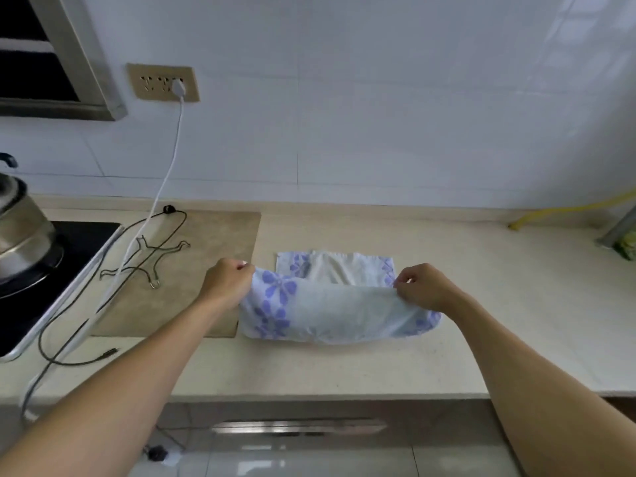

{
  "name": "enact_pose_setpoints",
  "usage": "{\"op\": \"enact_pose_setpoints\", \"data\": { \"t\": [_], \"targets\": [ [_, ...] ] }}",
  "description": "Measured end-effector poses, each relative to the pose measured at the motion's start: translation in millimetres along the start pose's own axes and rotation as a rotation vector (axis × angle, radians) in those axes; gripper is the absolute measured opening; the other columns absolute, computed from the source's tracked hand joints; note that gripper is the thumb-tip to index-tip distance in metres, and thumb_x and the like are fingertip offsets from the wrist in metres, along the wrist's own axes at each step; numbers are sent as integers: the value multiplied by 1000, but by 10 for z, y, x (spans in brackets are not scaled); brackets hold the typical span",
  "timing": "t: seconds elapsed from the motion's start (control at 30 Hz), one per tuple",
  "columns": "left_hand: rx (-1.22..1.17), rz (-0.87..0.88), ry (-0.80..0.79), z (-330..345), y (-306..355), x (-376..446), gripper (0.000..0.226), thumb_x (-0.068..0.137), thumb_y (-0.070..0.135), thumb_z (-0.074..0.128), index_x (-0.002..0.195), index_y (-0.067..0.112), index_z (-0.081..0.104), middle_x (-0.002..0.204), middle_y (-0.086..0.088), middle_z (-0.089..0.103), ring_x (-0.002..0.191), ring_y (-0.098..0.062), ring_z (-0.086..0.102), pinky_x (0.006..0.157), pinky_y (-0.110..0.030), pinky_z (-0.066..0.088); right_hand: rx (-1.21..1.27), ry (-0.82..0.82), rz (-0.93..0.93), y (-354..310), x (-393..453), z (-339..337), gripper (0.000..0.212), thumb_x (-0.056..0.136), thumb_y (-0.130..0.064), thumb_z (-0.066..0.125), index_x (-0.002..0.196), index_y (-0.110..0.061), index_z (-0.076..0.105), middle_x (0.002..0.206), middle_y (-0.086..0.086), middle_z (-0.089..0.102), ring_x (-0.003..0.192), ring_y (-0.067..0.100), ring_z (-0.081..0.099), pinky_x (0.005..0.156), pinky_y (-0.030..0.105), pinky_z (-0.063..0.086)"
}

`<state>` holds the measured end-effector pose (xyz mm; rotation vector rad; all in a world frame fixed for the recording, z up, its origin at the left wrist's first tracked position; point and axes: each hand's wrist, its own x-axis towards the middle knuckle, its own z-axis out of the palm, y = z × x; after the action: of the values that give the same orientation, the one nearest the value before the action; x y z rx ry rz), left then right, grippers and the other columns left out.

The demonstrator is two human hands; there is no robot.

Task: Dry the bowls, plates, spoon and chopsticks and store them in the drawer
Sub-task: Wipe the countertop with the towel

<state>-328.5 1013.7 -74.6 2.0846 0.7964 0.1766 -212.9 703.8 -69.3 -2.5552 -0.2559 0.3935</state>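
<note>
Head view: left hand point(229, 282) pinches the left end of a towel point(330, 311), fingers curled round the raised fold edge. Right hand point(421, 287) pinches the right end of the same edge, thumb and fingers closed on the cloth. Both forearms reach in from 6 o'clock, left from 7, right from 5.

Towel is white with purple flower print, held taut between the hands and folded over itself; the near half bulges up and sags toward 6 o'clock, the far flap lies flat on the countertop point(481, 304) at 12 o'clock of the hands. Towel sits mid-counter, its left end just beside a tan mat point(192, 270) at 9 o'clock.

On the mat: a wire trivet point(144, 263), crossed by a white cable point(172, 160) that runs up to a plug in the wall socket point(163, 82) at 11 o'clock. A black cable point(62, 359) loops over the counter edge at 8 o'clock. Farther at 9 o'clock, a steel pot point(20, 228) sits on a black cooktop point(51, 270).

Yellow hose point(568, 210) lies along the back wall at 2 o'clock. Drawer handle point(299, 426) shows under the counter edge at 6 o'clock. No bowls, plates, spoon or chopsticks in frame.
</note>
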Motion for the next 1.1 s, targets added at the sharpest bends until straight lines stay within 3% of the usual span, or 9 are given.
{"op": "enact_pose_setpoints", "data": {
  "t": [0.07,0.17,0.3,0.4,0.53,0.6,0.77,0.9,1.1],
  "targets": [
    [59,8,-31,165,67,172,42,104,40,41,109,5,64,124,-25,61,119,-38,56,87,-35,42,44,100,24,5,207,60,21,90,-13,52,91,-16,72,94,8,68,87,28,60,66,27,44],
    [182,-117,-102,455,88,447,75,97,61,40,148,6,32,153,-21,31,138,-35,39,106,-41,36,-100,183,54,-21,532,248,41,94,-18,50,133,-24,57,135,9,54,127,31,47,100,41,38],
    [579,95,13,821,-172,492,54,97,47,50,134,8,46,146,-14,38,135,-32,40,99,-43,42,-325,100,-48,106,648,738,54,98,-35,50,150,-28,37,158,3,31,145,26,27,117,46,23],
    [678,500,-230,1293,-533,525,59,91,46,32,131,12,58,148,-14,46,140,-35,41,105,-46,40,-446,-20,-178,350,736,1184,54,101,-48,41,152,-30,32,164,2,22,151,24,15,123,45,14],
    [798,454,-416,1727,-838,640,91,71,74,-2,156,45,13,165,9,-7,153,-33,-12,119,-58,-5,-591,-143,-242,580,840,1552,86,78,-84,-4,156,-46,-4,164,-5,-24,150,33,-25,113,63,-18],
    [768,414,-371,1859,-978,773,100,59,92,-9,151,55,-4,157,16,-27,147,-29,-32,116,-57,-19,-577,-143,-248,649,1026,1657,92,69,-90,-7,152,-50,-13,158,-4,-37,144,37,-36,109,69,-21],
    [722,417,-242,1967,-955,1426,97,61,91,13,147,52,-9,160,8,-28,146,-26,-34,118,-56,-17,-571,-118,-268,562,1771,1782,94,77,-91,21,152,-48,-16,158,-3,-40,143,42,-34,112,71,-13],
    [792,377,-207,2039,-744,2143,104,54,93,4,143,49,-26,152,10,-42,144,-28,-38,118,-56,-16,-558,-96,-289,354,2545,1685,102,61,-99,2,146,-51,-29,160,-3,-36,146,44,-26,114,71,-8],
    [819,404,-102,2128,-500,3216,109,57,92,8,156,46,2,166,2,-17,150,-30,-23,119,-61,-9,-512,-28,-302,49,3672,1644,104,58,-99,-3,151,-54,-8,166,-5,-11,150,38,-15,115,70,-4]
  ]
}}
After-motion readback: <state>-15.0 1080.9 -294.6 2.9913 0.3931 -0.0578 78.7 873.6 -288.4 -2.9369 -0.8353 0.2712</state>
